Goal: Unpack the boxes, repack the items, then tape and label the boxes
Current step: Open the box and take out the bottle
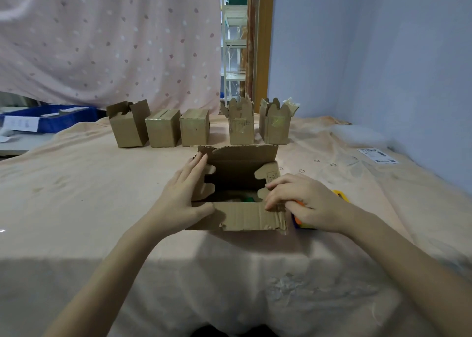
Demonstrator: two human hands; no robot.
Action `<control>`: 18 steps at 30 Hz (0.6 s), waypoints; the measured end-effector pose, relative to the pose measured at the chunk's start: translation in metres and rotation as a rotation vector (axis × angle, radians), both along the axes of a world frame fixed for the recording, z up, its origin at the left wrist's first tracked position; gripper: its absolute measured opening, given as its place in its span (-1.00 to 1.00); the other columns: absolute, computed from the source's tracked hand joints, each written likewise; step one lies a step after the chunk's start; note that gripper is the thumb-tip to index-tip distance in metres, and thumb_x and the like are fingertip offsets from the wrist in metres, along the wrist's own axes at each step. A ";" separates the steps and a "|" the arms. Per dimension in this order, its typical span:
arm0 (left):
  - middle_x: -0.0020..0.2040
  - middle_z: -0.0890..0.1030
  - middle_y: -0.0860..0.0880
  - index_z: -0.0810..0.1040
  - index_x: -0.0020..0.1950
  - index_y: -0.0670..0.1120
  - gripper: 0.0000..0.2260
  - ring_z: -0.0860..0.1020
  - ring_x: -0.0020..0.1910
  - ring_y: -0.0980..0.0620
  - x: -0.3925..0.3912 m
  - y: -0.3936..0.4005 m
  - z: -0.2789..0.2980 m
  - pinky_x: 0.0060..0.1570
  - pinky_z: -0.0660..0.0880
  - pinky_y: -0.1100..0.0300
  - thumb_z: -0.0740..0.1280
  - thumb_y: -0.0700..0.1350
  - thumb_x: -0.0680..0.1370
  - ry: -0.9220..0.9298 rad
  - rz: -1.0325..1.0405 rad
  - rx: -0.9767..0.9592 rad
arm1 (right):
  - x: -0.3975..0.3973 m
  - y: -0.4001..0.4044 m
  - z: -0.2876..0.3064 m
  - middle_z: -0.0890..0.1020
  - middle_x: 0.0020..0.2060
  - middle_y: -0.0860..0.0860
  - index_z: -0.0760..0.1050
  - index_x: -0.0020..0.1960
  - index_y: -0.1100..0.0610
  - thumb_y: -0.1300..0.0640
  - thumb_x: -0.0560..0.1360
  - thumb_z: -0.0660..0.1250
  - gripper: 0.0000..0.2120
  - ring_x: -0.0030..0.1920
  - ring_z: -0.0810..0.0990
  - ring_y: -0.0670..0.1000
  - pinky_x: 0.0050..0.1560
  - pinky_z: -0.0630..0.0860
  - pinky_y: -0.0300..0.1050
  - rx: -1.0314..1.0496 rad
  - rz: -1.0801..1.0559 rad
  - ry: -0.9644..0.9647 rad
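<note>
- Both my forearms reach in from the bottom edge toward the open cardboard box [237, 198], which sits on the peach cloth [76, 196] in the middle of the table, just ahead of me.
- On that box's left side lies my left hand [182, 196]: fingers straight and together, flat against the left side flap, thumb pressed on the near flap. Nothing is gripped; the hand is spread open against the cardboard.
- At the box's right near corner is my right hand [305, 202], fingers curled over the edge of the right flap. A small orange, blue and yellow object [300, 221] shows under the palm; whether I am holding it or only covering it, I cannot tell.
- Inside the box something green [249, 199] shows at the bottom, too dark to name.
- Just beyond my right hand a yellow thing [341, 195] peeks out on the cloth.
- Farther back stand five smaller boxes in a row: the leftmost open box [127, 124], two closed boxes [163, 128] side by side, then two open-flapped boxes [241, 122] to the right.
- Off to the right lies a printed label [378, 155] on the cloth.
- At far left sits a blue bin [63, 118], and a dotted pink curtain [109, 40] hangs behind.
</note>
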State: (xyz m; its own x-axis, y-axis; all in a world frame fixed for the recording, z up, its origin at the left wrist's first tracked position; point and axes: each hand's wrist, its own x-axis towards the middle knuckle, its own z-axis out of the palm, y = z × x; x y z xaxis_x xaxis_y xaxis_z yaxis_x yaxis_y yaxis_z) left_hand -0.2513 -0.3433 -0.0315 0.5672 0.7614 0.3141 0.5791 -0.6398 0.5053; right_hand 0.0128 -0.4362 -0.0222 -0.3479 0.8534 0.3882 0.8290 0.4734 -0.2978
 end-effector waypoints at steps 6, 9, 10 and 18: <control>0.54 -0.18 0.19 -0.21 0.45 0.26 -0.20 -0.13 0.53 0.08 0.013 -0.005 -0.002 0.48 -0.03 0.04 0.36 0.11 0.50 0.038 0.062 0.103 | -0.015 -0.002 -0.005 0.63 -0.02 -0.04 0.65 0.02 -0.03 0.26 0.39 0.26 -0.68 0.06 0.42 -0.20 0.12 0.12 -0.52 0.066 0.063 -0.181; 0.55 -0.22 0.17 -0.17 0.52 0.17 -0.17 -0.14 0.53 0.09 0.016 -0.008 -0.006 0.48 -0.03 0.10 0.38 0.11 0.48 0.058 0.117 0.118 | -0.015 -0.005 -0.009 0.64 -0.05 0.01 0.65 0.00 0.00 0.27 0.39 0.28 -0.71 0.09 0.42 -0.17 0.12 0.13 -0.48 0.151 0.088 -0.204; 0.55 -0.22 0.17 -0.16 0.54 0.15 -0.16 -0.15 0.52 0.11 0.016 -0.009 -0.008 0.47 -0.03 0.12 0.38 0.12 0.48 0.053 0.131 0.122 | -0.016 -0.006 -0.009 0.64 -0.07 0.02 0.65 0.00 0.02 0.25 0.40 0.26 -0.71 0.08 0.42 -0.15 0.12 0.16 -0.44 0.187 0.091 -0.225; 0.56 -0.20 0.13 0.03 0.55 0.06 -0.33 -0.08 0.51 0.05 0.016 -0.021 -0.010 0.42 0.18 0.15 0.31 0.06 0.54 0.090 0.255 0.205 | -0.016 -0.003 -0.011 0.64 -0.13 -0.07 0.61 0.00 0.09 0.19 0.44 0.14 -0.71 0.07 0.54 0.03 0.11 0.35 -0.12 0.419 0.123 -0.450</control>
